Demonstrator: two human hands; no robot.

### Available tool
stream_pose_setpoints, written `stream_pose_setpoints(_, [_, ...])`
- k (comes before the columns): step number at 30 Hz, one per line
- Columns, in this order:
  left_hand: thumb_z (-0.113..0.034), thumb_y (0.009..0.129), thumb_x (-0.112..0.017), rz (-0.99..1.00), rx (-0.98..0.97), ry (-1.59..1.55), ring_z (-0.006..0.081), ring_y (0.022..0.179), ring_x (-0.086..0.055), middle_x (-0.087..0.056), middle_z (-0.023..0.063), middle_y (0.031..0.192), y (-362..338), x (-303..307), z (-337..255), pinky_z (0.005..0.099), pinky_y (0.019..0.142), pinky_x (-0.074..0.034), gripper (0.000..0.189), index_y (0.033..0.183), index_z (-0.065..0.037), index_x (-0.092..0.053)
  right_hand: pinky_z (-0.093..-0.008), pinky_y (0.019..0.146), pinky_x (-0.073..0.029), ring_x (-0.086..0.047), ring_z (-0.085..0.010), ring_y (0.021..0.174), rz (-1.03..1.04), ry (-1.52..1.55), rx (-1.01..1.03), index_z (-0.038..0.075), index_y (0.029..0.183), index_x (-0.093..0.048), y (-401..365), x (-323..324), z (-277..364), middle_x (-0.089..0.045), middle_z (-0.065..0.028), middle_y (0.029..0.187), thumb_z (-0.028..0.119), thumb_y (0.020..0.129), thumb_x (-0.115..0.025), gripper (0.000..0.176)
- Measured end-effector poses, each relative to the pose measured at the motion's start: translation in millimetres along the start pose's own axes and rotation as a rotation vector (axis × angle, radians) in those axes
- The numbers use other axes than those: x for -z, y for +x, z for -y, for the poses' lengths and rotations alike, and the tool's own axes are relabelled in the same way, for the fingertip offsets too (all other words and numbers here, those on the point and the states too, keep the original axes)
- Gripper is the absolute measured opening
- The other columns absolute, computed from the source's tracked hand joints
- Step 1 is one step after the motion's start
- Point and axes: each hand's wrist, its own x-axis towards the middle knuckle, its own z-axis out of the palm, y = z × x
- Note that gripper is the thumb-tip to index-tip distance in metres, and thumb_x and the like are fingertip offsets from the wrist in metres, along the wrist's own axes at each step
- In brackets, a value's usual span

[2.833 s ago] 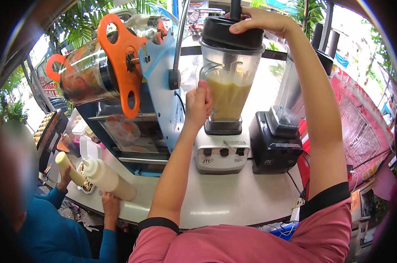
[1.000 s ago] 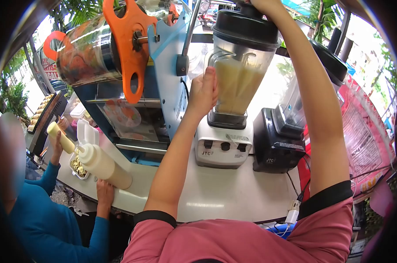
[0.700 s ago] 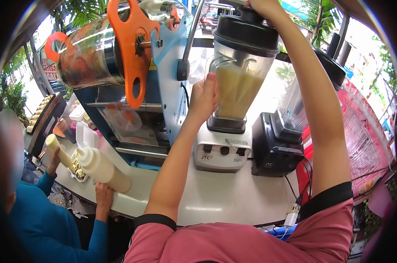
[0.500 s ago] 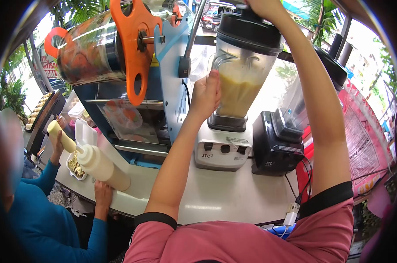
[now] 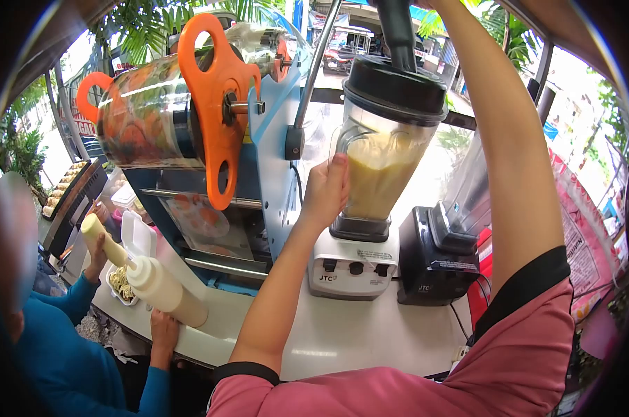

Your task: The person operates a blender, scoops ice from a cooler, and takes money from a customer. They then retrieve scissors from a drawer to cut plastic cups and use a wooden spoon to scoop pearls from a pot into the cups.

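Note:
A blender jar (image 5: 387,163) of pale yellow liquid stands on a white JTC base (image 5: 354,267). My left hand (image 5: 327,191) is closed round the jar's handle on its left side, thumb up. A black tamper (image 5: 397,35) sticks up out of the black lid (image 5: 396,87). At the top edge of the view my right hand (image 5: 425,3) is near the tamper's top; its fingers are mostly cut off, so its hold cannot be made out.
Left stands a blue sealing machine (image 5: 276,139) with an orange-ended film roll (image 5: 147,111). A co-worker in blue sleeves holds a squeeze bottle (image 5: 100,236) near a larger bottle (image 5: 165,292). Right of my blender is a black one (image 5: 436,267).
My right hand has risen, and more of the tamper now shows above the lid. The whole scene sits lower in view. My left hand stays on the handle.

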Motion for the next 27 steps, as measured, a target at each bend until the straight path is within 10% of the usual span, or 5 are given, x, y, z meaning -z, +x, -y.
stream_pose_setpoints(9, [-0.060,0.093,-0.044,-0.007,-0.029,-0.004,0.0054,0.036,-0.031,-0.033,-0.0038,0.047,2,2,7,0.0226,0.034,-0.022,0.057,0.065,-0.012,-0.037,-0.0354,0.059,-0.049,-0.058,-0.0217,0.060,-0.484,-0.027,0.229,-0.007,0.105,-0.042,-126,-58,33,-0.058,-0.0133,0.068,0.012,0.086,-0.054,0.029])
stream_pose_setpoints(16, [-0.061,0.094,-0.042,0.001,-0.057,0.002,0.0058,0.034,-0.028,-0.032,-0.0029,0.045,2,0,6,0.0231,0.032,-0.020,0.058,0.064,-0.012,-0.036,-0.0362,0.058,-0.051,-0.064,-0.0236,0.063,-0.509,0.199,-0.130,-0.012,0.103,-0.039,-109,-62,-2,-0.062,-0.0169,0.070,0.012,0.088,-0.054,0.032])
stream_pose_setpoints(19, [-0.062,0.093,-0.042,0.000,-0.059,0.011,0.0058,0.034,-0.028,-0.031,-0.0029,0.045,3,0,5,0.0231,0.032,-0.021,0.058,0.064,-0.012,-0.036,-0.0364,0.059,-0.052,-0.064,-0.0229,0.062,-0.567,-0.095,0.043,-0.014,0.106,-0.038,-125,-62,13,-0.062,-0.0170,0.070,0.012,0.088,-0.055,0.036])
stream_pose_setpoints(23, [-0.062,0.093,-0.042,-0.008,-0.048,0.019,0.0057,0.034,-0.029,-0.031,-0.0030,0.045,2,0,5,0.0229,0.031,-0.022,0.058,0.064,-0.012,-0.036,-0.0390,0.061,-0.052,-0.064,-0.0263,0.065,-0.291,-0.055,-0.054,-0.014,0.108,-0.040,-111,-58,2,-0.062,-0.0204,0.073,0.012,0.087,-0.054,0.036])
stream_pose_setpoints(27, [-0.063,0.093,-0.042,-0.011,-0.053,0.023,0.0059,0.034,-0.029,-0.031,-0.0034,0.044,2,1,6,0.0228,0.031,-0.022,0.059,0.063,-0.012,-0.036,-0.0399,0.061,-0.052,-0.065,-0.0252,0.064,-0.890,-0.477,0.139,-0.012,0.105,-0.043,-106,-66,-8,-0.063,-0.0189,0.072,0.018,0.087,-0.056,0.037])
